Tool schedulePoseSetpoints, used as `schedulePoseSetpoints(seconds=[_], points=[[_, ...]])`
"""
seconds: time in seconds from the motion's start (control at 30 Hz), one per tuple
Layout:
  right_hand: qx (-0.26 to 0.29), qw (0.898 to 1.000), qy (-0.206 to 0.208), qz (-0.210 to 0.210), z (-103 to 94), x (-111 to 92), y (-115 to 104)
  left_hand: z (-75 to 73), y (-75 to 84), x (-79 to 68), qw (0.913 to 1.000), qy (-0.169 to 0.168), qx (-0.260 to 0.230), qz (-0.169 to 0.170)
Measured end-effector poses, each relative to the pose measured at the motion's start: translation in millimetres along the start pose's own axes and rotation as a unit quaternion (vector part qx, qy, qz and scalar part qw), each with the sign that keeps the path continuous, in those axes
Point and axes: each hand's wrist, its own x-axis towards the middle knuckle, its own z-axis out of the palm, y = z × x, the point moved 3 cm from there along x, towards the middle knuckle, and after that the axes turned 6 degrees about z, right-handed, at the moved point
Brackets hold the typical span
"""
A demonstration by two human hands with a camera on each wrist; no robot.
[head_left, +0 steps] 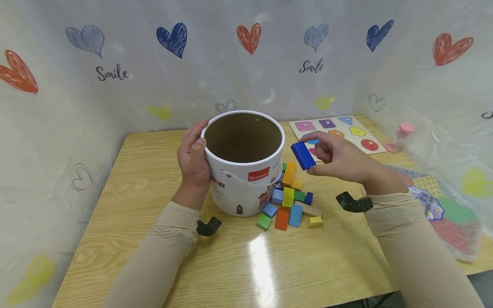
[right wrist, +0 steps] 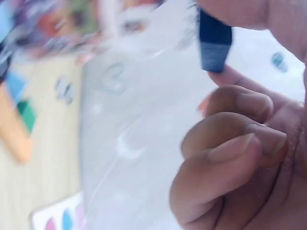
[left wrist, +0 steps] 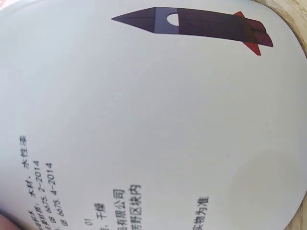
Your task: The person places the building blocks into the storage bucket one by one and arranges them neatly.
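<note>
A white bucket [head_left: 242, 188] with a wire handle stands upright on the wooden table. My left hand [head_left: 194, 156] holds its left side, thumb and fingertips up at the rim; the left wrist view shows mostly the printed bucket wall [left wrist: 144, 96]. Thumb and index finger of my right hand [head_left: 339, 158] pinch a dark blue block [head_left: 303, 155] by its ends, in the air to the right of the bucket. The same block [right wrist: 214, 48] shows in the right wrist view, the other fingers curled below it. Several colourful blocks [head_left: 288, 197] lie beside the bucket's right base.
A shape puzzle board [head_left: 343, 122] lies behind my right hand. Farther right are a pink-capped hourglass [head_left: 402, 132] and a clear plastic bag [head_left: 454, 218] with coloured pieces. A heart-printed curtain [head_left: 215, 64] surrounds the back and sides of the table [head_left: 146, 171].
</note>
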Motion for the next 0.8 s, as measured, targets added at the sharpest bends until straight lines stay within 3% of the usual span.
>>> schedulePoseSetpoints(seconds=[0.1,0.2,0.47,0.67,0.8], points=[[0.071,0.996,0.020,-0.042,-4.0,2.9,-19.9,2.9,3.9,0.3,1.0000,-0.001,0.004,-0.007],[0.133,0.988,0.034,-0.065,-1.7,8.9,-36.6,1.7,-3.6,0.8,0.9999,-0.002,0.007,-0.010],[0.142,0.986,0.079,-0.035,18.3,30.1,-60.2,-5.3,-29.0,-2.5,0.9997,0.002,0.017,-0.018],[0.160,0.979,0.123,-0.038,17.2,25.8,-60.0,-6.3,-31.1,-2.6,0.9996,0.002,0.021,-0.017],[0.166,0.976,0.137,-0.025,12.7,9.9,-39.9,-7.0,-31.7,-1.5,0.9997,0.003,0.019,-0.016]])
